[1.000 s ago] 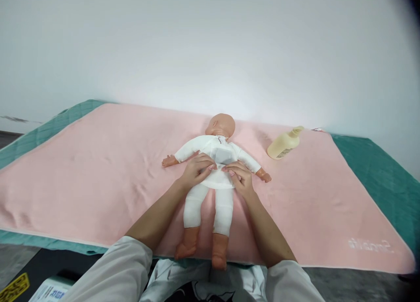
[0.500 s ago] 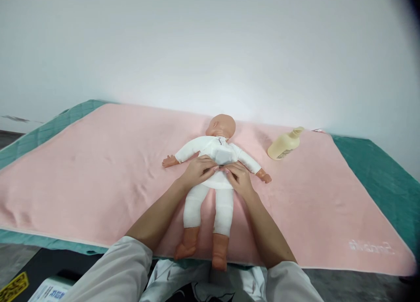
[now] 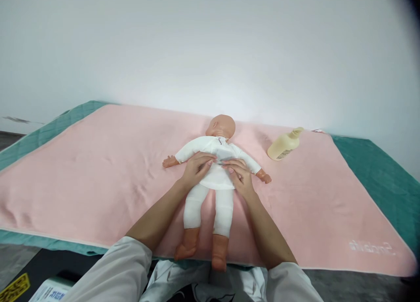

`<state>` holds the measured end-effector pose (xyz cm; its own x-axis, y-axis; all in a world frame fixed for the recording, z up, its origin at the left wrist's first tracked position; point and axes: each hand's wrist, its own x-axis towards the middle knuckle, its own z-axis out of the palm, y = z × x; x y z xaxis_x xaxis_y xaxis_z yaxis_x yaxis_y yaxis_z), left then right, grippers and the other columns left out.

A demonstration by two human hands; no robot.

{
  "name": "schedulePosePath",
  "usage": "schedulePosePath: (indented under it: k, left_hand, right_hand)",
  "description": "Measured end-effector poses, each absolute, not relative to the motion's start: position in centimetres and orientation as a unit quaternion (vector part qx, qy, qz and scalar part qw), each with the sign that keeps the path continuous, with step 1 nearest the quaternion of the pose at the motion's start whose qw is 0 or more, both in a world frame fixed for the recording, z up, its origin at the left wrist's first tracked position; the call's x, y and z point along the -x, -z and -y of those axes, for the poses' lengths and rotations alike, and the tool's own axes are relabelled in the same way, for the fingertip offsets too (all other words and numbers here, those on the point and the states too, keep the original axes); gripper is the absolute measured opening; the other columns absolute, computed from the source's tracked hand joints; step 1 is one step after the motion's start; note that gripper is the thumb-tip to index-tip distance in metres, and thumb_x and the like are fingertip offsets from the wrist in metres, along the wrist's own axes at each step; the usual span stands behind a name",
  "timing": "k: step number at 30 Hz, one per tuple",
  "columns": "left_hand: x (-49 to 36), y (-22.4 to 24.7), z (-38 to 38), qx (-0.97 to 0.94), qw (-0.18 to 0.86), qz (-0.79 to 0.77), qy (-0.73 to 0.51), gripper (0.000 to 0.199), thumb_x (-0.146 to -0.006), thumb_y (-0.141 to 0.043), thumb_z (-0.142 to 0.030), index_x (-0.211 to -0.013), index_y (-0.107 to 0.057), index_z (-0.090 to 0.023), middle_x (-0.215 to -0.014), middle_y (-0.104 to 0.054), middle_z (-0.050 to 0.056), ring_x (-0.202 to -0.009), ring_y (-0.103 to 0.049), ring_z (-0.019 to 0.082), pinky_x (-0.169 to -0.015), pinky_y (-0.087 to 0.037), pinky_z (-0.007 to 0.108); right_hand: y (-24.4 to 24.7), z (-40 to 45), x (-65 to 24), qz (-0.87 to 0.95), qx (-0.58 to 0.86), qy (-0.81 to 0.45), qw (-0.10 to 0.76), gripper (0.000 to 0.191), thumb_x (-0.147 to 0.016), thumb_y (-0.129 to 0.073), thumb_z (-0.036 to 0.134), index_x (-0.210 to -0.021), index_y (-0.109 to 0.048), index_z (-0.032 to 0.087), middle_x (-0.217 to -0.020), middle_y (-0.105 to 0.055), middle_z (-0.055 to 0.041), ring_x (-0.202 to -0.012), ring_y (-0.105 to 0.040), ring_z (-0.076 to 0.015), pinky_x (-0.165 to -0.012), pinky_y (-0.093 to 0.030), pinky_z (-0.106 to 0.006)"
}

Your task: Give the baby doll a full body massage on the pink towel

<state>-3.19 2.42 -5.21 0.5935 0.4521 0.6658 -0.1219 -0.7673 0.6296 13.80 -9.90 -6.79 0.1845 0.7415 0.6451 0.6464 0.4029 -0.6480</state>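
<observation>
A bald baby doll (image 3: pixel 216 179) with white cloth body and limbs lies face down, head away from me, arms spread and feet toward me. My left hand (image 3: pixel 197 167) rests on the left side of its torso, fingers extended across the cloth and thumb close to them. On the other side, my right hand (image 3: pixel 240 174) lies with its fingers over the back and its thumb lower down. A small gap separates the fingertips. Neither hand shows an object in it. The doll's face is hidden.
A pale yellow pump bottle (image 3: pixel 284 145) lies tilted to the right of the doll. Under everything is a pink blanket (image 3: pixel 98 170) over a green quilted cover (image 3: pixel 377 175). A white wall (image 3: pixel 210 48) stands behind. A boxed item (image 3: pixel 49 291) is at lower left.
My fingertips, close together at the middle of the doll's back before, have moved apart sideways and slightly up toward the head. The doll and bottle stay put.
</observation>
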Motion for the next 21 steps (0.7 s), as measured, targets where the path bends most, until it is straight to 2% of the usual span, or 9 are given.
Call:
schedulePosePath:
  k: [3, 5, 21]
  left_hand:
    - [3.12, 5.35, -2.54, -0.838, 0.308, -0.119, -0.435, 0.026, -0.098, -0.048, -0.03, -0.104, -0.071, -0.019, -0.108, -0.073, 0.009, -0.104, -0.066, 0.022, -0.093, -0.05, 0.042]
    - [3.07, 5.43, -2.67, -0.852, 0.292, -0.115, -0.418, 0.026, -0.098, -0.048, -0.029, -0.107, -0.07, -0.019, -0.109, -0.073, 0.009, -0.105, -0.067, 0.022, -0.094, -0.051, 0.043]
    - [2.82, 5.47, -2.91, -0.882, 0.268, -0.117, -0.37, 0.025, -0.097, -0.049, -0.025, -0.108, -0.07, -0.018, -0.11, -0.074, 0.008, -0.103, -0.069, 0.023, -0.092, -0.052, 0.042]
  right_hand:
    - [6.99, 9.69, -13.97, 0.647, 0.555, -0.044, 0.521, 0.027, -0.097, -0.049, 0.03, -0.113, -0.069, 0.027, -0.124, -0.068, -0.0042, -0.124, -0.055, -0.0232, -0.108, -0.042, -0.048]
    - [7.2, 9.55, -14.04, 0.652, 0.563, -0.052, 0.505, 0.029, -0.097, -0.048, 0.031, -0.119, -0.067, 0.028, -0.128, -0.066, -0.0036, -0.129, -0.052, -0.0229, -0.11, -0.04, -0.049]
    - [7.45, 9.24, -14.19, 0.633, 0.584, -0.078, 0.502, 0.028, -0.098, -0.048, 0.03, -0.115, -0.07, 0.026, -0.123, -0.069, -0.0042, -0.126, -0.055, -0.0221, -0.109, -0.043, -0.049]
